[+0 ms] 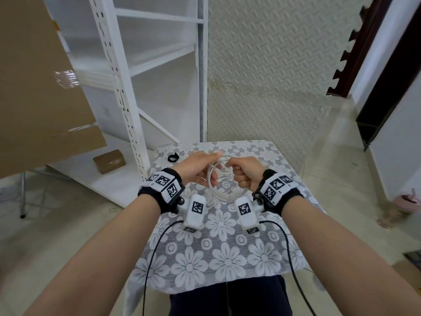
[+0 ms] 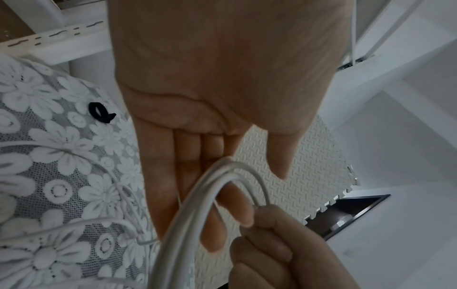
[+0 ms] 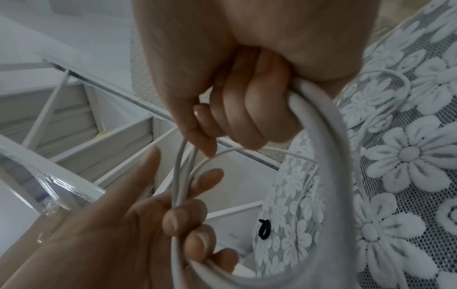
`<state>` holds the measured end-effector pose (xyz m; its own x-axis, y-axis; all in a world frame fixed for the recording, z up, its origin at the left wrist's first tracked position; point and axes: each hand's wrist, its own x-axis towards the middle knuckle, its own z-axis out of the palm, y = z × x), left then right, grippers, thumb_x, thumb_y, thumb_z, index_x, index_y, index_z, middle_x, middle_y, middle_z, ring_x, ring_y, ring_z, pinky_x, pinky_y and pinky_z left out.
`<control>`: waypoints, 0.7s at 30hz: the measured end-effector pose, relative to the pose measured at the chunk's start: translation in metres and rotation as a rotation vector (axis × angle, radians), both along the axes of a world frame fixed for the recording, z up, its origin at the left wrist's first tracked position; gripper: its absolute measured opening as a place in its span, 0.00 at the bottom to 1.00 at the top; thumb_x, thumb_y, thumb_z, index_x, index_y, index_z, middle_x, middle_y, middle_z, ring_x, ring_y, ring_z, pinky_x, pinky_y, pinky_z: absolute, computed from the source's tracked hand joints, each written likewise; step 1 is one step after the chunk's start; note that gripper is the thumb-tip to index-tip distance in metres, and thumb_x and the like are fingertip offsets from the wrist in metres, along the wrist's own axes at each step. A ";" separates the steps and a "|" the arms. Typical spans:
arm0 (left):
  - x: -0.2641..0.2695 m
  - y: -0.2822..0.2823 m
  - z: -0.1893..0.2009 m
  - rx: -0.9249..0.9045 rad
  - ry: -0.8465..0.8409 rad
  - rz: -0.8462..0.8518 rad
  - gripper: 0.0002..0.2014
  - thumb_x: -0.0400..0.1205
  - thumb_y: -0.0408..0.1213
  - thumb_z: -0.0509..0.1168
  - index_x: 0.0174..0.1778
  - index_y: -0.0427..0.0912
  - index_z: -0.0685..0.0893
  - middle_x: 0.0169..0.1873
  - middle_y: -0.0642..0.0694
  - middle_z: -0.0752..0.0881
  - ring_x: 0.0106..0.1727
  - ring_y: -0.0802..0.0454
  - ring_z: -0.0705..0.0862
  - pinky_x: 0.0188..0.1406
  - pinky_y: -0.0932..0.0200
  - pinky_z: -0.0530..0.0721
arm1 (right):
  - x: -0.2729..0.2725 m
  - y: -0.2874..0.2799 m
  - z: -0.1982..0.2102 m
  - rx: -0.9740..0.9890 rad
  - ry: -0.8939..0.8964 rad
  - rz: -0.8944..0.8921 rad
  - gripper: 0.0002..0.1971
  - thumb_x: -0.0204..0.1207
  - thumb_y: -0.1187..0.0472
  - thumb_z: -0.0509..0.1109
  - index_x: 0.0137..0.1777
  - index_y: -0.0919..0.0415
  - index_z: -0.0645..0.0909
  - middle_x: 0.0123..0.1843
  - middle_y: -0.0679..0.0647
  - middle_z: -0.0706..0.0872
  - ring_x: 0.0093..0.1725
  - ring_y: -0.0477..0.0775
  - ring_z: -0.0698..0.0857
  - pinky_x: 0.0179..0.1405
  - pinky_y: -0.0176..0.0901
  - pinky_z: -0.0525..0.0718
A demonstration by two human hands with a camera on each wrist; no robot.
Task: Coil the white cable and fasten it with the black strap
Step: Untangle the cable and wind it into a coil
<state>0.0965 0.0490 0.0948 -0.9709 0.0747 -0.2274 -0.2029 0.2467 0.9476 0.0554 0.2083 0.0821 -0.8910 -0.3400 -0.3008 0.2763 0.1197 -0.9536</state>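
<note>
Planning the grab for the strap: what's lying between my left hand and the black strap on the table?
In the head view, only bare floral tablecloth separates the left hand from the black strap.

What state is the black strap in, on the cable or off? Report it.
Off. The black strap lies curled on the tablecloth, apart from the white cable that the left hand and right hand hold in loops.

The table [image 1: 262,252] surface nearest the person is left bare between the forearms, so passage is allowed there. Its middle is taken up by the two hands and the cable [image 1: 219,179] looped between them, with slack trailing on the cloth. The strap [image 1: 172,158] is set at the far left corner, apart from the hands. The left flank is closed off by a shelf [image 1: 127,92] and a box [image 1: 41,87].
</note>
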 end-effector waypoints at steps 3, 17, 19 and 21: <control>0.003 0.000 0.000 -0.061 0.022 -0.077 0.18 0.79 0.48 0.68 0.49 0.34 0.81 0.30 0.43 0.85 0.30 0.49 0.88 0.33 0.57 0.87 | 0.001 0.001 -0.001 0.041 -0.004 0.017 0.22 0.75 0.64 0.66 0.24 0.53 0.59 0.15 0.45 0.59 0.13 0.43 0.56 0.12 0.30 0.52; 0.001 0.008 -0.011 0.031 0.027 -0.053 0.09 0.83 0.30 0.62 0.36 0.32 0.76 0.18 0.45 0.82 0.15 0.53 0.79 0.24 0.58 0.86 | 0.006 -0.002 0.000 0.175 0.017 0.069 0.20 0.75 0.63 0.68 0.25 0.55 0.64 0.15 0.45 0.61 0.14 0.43 0.57 0.13 0.29 0.54; 0.001 0.009 -0.011 0.015 0.049 -0.074 0.10 0.84 0.32 0.60 0.37 0.35 0.75 0.20 0.45 0.80 0.15 0.54 0.77 0.26 0.58 0.84 | 0.005 -0.004 -0.002 0.173 0.026 0.032 0.18 0.74 0.63 0.69 0.26 0.56 0.65 0.17 0.47 0.61 0.15 0.44 0.58 0.14 0.30 0.54; 0.001 0.009 -0.012 0.027 0.067 -0.092 0.11 0.85 0.33 0.59 0.37 0.36 0.75 0.20 0.46 0.78 0.14 0.56 0.73 0.24 0.59 0.83 | 0.004 -0.006 -0.005 0.185 0.053 -0.011 0.14 0.74 0.65 0.69 0.31 0.58 0.69 0.21 0.50 0.61 0.15 0.44 0.59 0.14 0.30 0.55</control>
<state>0.0971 0.0581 0.0831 -0.9727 0.1691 -0.1586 -0.1163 0.2356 0.9649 0.0598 0.2018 0.0770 -0.9107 -0.2730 -0.3099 0.2285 0.2919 -0.9288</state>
